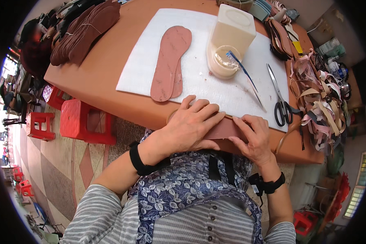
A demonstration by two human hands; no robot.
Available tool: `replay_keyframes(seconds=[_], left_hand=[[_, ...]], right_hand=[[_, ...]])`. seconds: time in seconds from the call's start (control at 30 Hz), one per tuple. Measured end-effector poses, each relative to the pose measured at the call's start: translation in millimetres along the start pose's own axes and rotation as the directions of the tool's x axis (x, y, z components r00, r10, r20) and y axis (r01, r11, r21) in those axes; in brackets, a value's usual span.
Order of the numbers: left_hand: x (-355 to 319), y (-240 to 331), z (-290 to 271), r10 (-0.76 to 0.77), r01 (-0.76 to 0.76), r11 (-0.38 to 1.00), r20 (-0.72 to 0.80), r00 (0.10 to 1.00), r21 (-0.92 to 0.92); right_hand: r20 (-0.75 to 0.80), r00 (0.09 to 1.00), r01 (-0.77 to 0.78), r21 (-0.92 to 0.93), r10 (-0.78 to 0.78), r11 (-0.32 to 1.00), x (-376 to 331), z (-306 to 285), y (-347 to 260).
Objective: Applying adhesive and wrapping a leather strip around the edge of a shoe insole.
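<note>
At the table's near edge, a reddish-brown insole (223,131) lies between my two hands, partly covered by them. My left hand (196,124) rests over its left part, fingers across the top and the thumb along the near side. My right hand (254,136) pinches its right end between thumb and fingers. A thin tan strip (281,142) trails off beside the right hand, and a similar edge shows along the insole's far side. Beyond the left hand, two more reddish-brown insoles (171,61) overlap on a white foam sheet (140,61).
A cream plastic container (236,28) holds pale glue, with a blue brush (244,71) leaning out of it. Black-handled scissors (282,105) lie at the right, near a heap of strip scraps (319,101). Stacked brown pieces (85,30) sit far left; red stools (83,120) stand below.
</note>
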State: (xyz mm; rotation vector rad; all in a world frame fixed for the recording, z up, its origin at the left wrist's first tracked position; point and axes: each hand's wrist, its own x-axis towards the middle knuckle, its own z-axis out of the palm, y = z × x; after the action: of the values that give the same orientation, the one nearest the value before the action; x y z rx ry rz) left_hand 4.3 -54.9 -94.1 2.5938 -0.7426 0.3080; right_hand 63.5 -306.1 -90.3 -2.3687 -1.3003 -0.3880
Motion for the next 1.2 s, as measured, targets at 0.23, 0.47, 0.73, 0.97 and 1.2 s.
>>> replay_keyframes(seconds=[0.23,0.47,0.73,0.97,1.2], left_hand=[[-10.8,-3.3,-4.2,-0.012,0.009,0.999,0.062,0.998,0.049],[-4.6,2.0,-14.5,-0.021,0.021,1.0,0.078,0.997,-0.003],[8.6,-5.8,-47.6,-0.018,0.019,0.993,-0.007,1.0,0.112],[18.0,12.6,-48.8,0.139,-0.093,0.941,0.12,0.983,-0.325],[70.8,94.9,-29.7,0.636,-0.266,0.634,0.294,0.713,-0.726]], right_hand=[[0.038,0.999,0.035,-0.033,-0.033,0.999,-5.3,1.9,-1.7],[0.007,0.996,0.088,-0.014,-0.088,0.996,-5.1,4.5,-11.9],[-0.047,0.997,0.059,-0.018,-0.06,0.998,28.8,-5.4,-8.6],[-0.198,0.98,-0.026,-0.029,0.02,0.999,79.8,-60.0,38.7],[-0.51,0.687,-0.169,0.58,0.518,0.797,169.2,-174.8,116.4]])
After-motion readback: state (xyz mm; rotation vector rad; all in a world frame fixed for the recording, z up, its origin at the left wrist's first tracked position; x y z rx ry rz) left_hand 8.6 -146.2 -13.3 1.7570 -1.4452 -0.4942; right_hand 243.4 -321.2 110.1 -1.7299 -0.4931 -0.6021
